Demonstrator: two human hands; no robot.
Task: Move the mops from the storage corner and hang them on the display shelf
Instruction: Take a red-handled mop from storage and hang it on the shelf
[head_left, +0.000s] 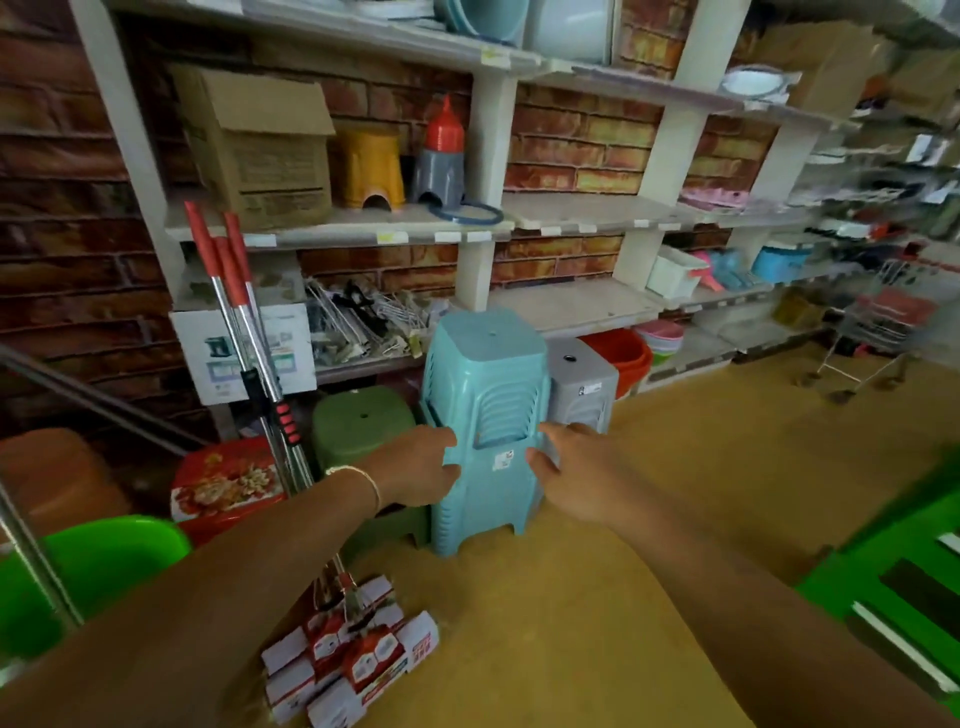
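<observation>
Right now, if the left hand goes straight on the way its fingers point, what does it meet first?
The left hand points right, at the blue stool stack. It would meet the stack's left side first; its fingers seem already at that side, though contact is unclear. The mops stand behind its line, to the left.

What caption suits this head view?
Both hands, left and right, reach the blue stool stack; mops lean untouched against the shelf.
</observation>
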